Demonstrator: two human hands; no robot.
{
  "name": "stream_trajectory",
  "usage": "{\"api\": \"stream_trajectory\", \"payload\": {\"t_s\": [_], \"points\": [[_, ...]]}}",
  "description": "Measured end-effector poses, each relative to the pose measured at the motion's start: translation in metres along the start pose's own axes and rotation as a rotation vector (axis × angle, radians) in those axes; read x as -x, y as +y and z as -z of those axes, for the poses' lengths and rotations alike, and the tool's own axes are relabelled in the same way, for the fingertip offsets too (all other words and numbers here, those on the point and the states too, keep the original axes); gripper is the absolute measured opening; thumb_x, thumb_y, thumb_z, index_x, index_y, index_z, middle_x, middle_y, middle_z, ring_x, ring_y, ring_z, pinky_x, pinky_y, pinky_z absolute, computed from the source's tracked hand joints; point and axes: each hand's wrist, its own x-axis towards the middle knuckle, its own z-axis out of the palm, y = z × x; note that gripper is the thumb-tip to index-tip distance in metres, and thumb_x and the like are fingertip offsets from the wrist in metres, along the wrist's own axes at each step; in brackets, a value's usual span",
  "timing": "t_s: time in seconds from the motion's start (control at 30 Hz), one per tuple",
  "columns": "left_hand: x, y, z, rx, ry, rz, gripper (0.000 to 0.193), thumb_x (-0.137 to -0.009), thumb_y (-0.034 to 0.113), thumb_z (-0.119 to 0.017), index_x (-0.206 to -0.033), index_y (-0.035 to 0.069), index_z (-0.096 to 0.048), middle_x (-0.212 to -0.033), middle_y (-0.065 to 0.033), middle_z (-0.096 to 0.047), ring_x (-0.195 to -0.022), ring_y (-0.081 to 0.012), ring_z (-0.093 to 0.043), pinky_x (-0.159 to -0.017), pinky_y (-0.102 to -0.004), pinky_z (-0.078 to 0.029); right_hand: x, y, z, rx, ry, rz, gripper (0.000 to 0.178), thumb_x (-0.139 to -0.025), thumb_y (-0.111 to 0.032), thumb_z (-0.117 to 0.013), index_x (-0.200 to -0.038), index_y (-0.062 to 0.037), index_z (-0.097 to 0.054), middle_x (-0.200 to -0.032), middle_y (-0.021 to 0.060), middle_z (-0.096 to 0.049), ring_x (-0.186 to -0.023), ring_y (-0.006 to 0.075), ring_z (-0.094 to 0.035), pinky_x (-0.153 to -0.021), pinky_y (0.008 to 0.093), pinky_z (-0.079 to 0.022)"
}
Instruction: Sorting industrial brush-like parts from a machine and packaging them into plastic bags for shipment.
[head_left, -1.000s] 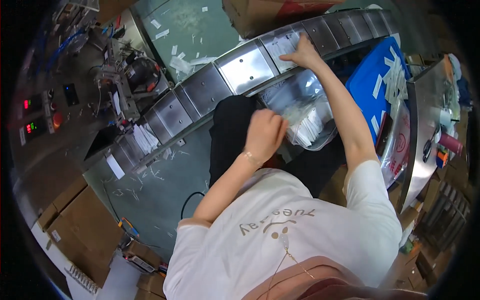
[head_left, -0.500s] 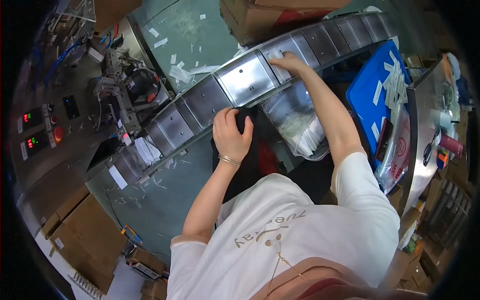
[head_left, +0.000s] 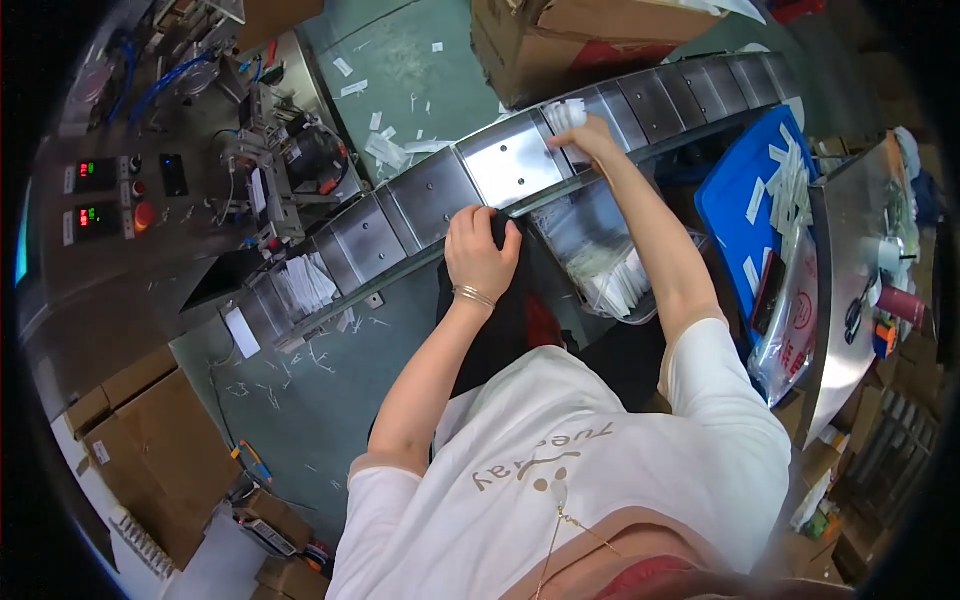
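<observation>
My right hand reaches over the metal conveyor with its fingers bent against a small bunch of slim white packets, which lies in one of the compartments. The fingertips are partly hidden. My left hand rests on my dark-clad knee beside the conveyor's near edge, thumb apart from the fingers, holding nothing. Below my right forearm stands a clear plastic bin with many slim white packets in it. Farther down the conveyor to the left, another compartment holds a pile of white packets.
At left is a machine with a control panel. A large cardboard box stands beyond the conveyor. To the right are a blue tray with white strips and a metal table. Scraps litter the green floor.
The white packets by my right hand show more fully, and that hand sits slightly farther right. The whole view has shifted a little. My left hand stays on the knee.
</observation>
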Motion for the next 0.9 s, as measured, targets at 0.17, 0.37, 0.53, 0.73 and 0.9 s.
{"api": "stream_trajectory", "payload": {"t_s": [0.17, 0.37, 0.53, 0.73, 0.9], "points": [[0.003, -0.009, 0.006, 0.011, 0.019, 0.040, 0.023, -0.080, 0.022, -0.063, -0.089, 0.001, -0.058, -0.095, -0.0148, -0.057, -0.094, -0.0325, -0.055, -0.083, -0.0405, -0.044, 0.085, -0.046, -0.014, -0.314, 0.011, 0.251, 0.046, -0.061, 0.000, -0.075, -0.105, -0.0006, -0.063, -0.097, 0.0086, -0.066, -0.083, 0.0192, -0.064, -0.076, 0.0316, -0.051], [-0.004, 0.015, 0.060, 1.157, 0.045, 0.499, 0.031, -0.094, 0.028, -0.054, -0.103, -0.001, -0.060, -0.103, -0.0068, -0.062, -0.096, -0.0166, -0.055, -0.087, -0.0306, -0.042, 0.214, -0.030, -0.098, -0.391, -0.140, 0.608, 0.047, -0.065, 0.002, -0.077, -0.108, -0.0034, -0.058, -0.100, 0.0050, -0.064, -0.093, 0.0148, -0.061, -0.084, 0.0312, -0.050], [0.029, 0.009, 0.071, 1.092, -0.111, 0.489, 0.028, -0.096, 0.023, -0.051, -0.109, 0.000, -0.059, -0.109, -0.0074, -0.062, -0.091, -0.0100, -0.058, -0.080, -0.0234, -0.047, 0.237, 0.003, -0.150, -0.338, -0.164, 0.804, 0.056, -0.067, -0.001, -0.079, -0.115, -0.0053, -0.051, -0.107, 0.0047, -0.057, -0.098, 0.0146, -0.056, -0.086, 0.0289, -0.046], [0.034, 0.004, 0.081, 1.215, -0.127, 0.421, 0.038, -0.092, 0.017, -0.058, -0.126, 0.001, -0.052, -0.114, -0.0068, -0.059, -0.099, -0.0111, -0.056, -0.086, -0.0250, -0.045, 0.240, 0.001, -0.155, -0.300, -0.121, 0.867, 0.074, -0.063, 0.000, -0.079, -0.125, -0.0068, -0.039, -0.116, 0.0088, -0.048, -0.107, 0.0203, -0.050, -0.091, 0.0326, -0.043], [0.041, 0.008, 0.078, 0.966, -0.148, 0.304, 0.039, -0.090, 0.014, -0.061, -0.125, 0.000, -0.052, -0.111, -0.0067, -0.059, -0.097, -0.0113, -0.056, -0.085, -0.0252, -0.046, 0.240, 0.009, -0.153, -0.237, -0.146, 0.931, 0.073, -0.063, 0.000, -0.079, -0.124, -0.0070, -0.039, -0.117, 0.0096, -0.047, -0.107, 0.0222, -0.050, -0.091, 0.0334, -0.042]]}}
